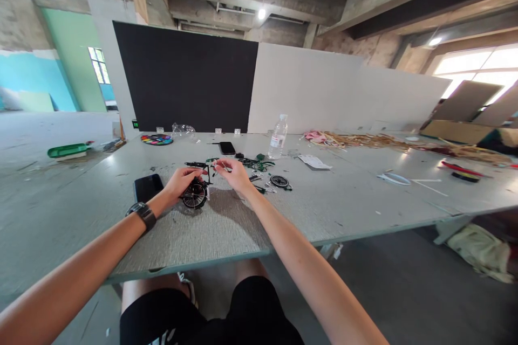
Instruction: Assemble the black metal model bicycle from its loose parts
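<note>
A miniature bicycle [195,194], black and partly assembled, stands near the table's front with one spoked wheel visible. My left hand [180,181] is closed on its frame just above that wheel. Just right of the frame, my right hand [233,172] pinches a small part too tiny to name. To the right lie a loose spoked wheel [279,181] and several small black and green pieces [259,164]. A black phone-like slab [148,188] rests beside my left wrist.
Behind the parts are a second dark phone [227,147] and an upright plastic bottle [278,137]. A paper sheet [314,161] lies right of the bottle. Wood strips [364,142] spread along the back right. A coloured disc [157,139] and crumpled clear plastic [183,130] lie back left.
</note>
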A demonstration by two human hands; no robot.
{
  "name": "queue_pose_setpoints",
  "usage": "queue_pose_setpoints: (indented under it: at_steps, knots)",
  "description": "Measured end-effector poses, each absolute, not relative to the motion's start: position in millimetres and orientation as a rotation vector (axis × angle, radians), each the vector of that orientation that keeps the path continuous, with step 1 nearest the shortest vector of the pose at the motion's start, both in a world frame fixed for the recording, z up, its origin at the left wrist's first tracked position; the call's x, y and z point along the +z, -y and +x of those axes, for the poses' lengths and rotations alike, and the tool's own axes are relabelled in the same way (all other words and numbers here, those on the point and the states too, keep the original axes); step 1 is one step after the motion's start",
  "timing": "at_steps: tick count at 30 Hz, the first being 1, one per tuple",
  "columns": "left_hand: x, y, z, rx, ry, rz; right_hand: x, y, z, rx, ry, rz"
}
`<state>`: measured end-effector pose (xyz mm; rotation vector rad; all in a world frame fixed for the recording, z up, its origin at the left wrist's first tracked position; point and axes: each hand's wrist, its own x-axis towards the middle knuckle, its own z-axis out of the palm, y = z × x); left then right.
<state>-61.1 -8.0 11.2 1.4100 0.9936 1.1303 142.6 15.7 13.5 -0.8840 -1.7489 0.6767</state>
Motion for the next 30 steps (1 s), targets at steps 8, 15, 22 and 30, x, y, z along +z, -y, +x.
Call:
queue_pose_setpoints:
  at_steps: [8,15,22,30]
  knots:
    - [14.4,11.0,-61.3,1.099,-1.02,1.35,13.8,-13.6,146.4,0.651,1.809,-0.887]
    - [9.1,5.9,-63.0,1.085,-1.019,1.366,14.8,-12.9,148.2,0.654,1.829,-0.884]
    - [3.4,0.4,-65.0,1.074,-0.978,1.343,17.9,-8.7,149.2,0.644,1.849,-0.904]
    - [5.2,2.6,-64.6,1.03,-0.988,1.338,14.9,-12.3,150.5,0.631,1.892,-0.891]
